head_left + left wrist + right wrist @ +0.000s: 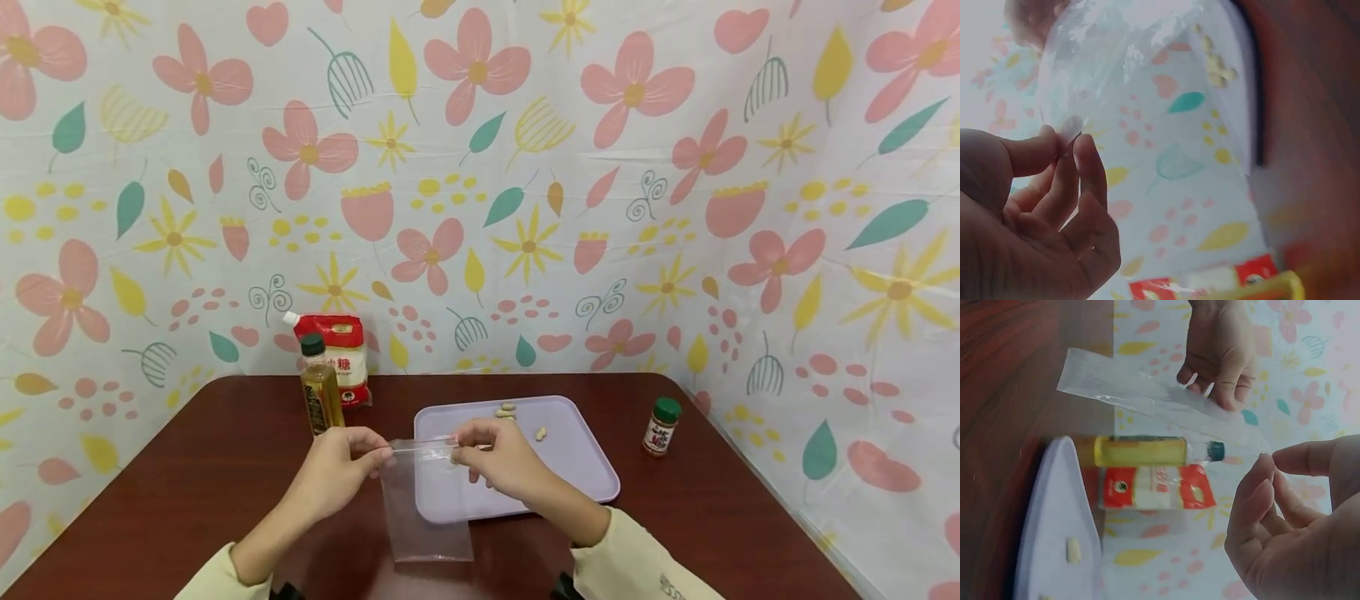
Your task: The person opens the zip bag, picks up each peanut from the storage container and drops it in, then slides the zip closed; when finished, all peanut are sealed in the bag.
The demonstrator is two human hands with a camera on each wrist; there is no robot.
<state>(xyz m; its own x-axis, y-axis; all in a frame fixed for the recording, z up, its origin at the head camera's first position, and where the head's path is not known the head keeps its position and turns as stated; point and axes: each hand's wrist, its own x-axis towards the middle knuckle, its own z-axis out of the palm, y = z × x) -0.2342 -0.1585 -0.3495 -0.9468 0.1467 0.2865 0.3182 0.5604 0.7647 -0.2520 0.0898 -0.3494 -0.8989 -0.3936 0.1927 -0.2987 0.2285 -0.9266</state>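
Observation:
A clear plastic zip bag [429, 537] hangs in front of me, its mouth edge held level at the top. My left hand [335, 473] pinches the bag's left top corner between thumb and fingers. At the right top corner, my right hand [508, 462] pinches the same edge. In the right wrist view the bag [1147, 397] stretches from one hand to the other, and I see nothing inside it. Partly behind the bag and right hand lies a pale lilac tray [573, 467] with several peanuts [542, 434] on it; the left wrist view also shows peanuts [1216, 67].
Back left on the dark wooden table [187, 492] stands an oil bottle [321, 393] with a dark green cap. Just behind it is a red and white sugar pouch [352, 358]. A small green-lidded jar [662, 427] stands to the tray's right. Flowered cloth [480, 192] hangs behind the table.

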